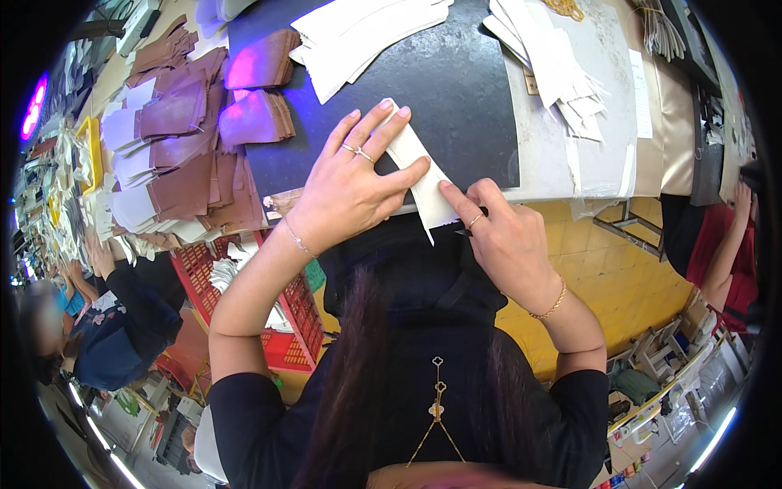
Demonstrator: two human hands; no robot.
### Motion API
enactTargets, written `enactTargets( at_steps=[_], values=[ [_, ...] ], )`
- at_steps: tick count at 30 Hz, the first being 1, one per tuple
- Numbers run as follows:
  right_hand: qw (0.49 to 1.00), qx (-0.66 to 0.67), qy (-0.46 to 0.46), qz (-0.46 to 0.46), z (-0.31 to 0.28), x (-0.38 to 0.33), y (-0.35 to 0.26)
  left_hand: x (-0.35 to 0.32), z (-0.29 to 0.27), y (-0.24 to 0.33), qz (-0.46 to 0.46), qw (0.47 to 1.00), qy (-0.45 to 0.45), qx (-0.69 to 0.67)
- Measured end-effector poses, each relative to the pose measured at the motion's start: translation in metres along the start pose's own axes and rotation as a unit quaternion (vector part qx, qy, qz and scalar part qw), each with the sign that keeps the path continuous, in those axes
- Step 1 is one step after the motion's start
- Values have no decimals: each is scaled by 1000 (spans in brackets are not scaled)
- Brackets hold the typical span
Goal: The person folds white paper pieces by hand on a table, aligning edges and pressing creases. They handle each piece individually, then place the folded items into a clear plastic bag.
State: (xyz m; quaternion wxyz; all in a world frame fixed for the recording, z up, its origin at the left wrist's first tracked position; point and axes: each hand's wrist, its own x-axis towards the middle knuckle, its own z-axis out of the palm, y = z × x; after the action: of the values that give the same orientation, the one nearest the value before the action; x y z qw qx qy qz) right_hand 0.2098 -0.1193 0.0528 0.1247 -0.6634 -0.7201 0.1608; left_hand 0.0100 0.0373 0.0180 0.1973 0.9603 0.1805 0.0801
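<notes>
A narrow white piece of fabric or soft sheet (417,167) lies slantwise over the front edge of the black work mat (456,106), its lower end hanging past the edge. My left hand (354,179) presses on it from the left, fingers stretched and spread, with the fingertips near its upper end. On its right edge rests the index finger of my right hand (509,236), whose other fingers are curled in. A small dark tip (463,232) pokes out beneath that hand; the rest of it is hidden, so its kind is unclear.
Brown and white cut pieces (175,122) lie in stacks at the left. White strips (358,41) lie at the back, and another white pile (558,69) at the right. A red plastic crate (301,318) stands below the table. Other people work on both sides.
</notes>
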Motion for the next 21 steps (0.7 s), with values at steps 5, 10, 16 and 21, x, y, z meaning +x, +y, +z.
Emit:
enactTargets(
  at_steps=[5, 10, 16, 21],
  values=[
    [1000, -21, -2, 23, 1, 0, -1, -2, 4, 2, 6, 1000, 14, 11],
    [1000, -23, 17, 6, 1, 7, 0, -5, 2, -2, -12, 1000, 11, 9],
    [999, -44, 11, -13, 2, 15, 2, -8, 0, 7, -13, 999, 40, 35],
    [999, -28, 29, -4, 5, 11, 7, -4, 14, 25, 22, 998, 45, 39]
  ],
)
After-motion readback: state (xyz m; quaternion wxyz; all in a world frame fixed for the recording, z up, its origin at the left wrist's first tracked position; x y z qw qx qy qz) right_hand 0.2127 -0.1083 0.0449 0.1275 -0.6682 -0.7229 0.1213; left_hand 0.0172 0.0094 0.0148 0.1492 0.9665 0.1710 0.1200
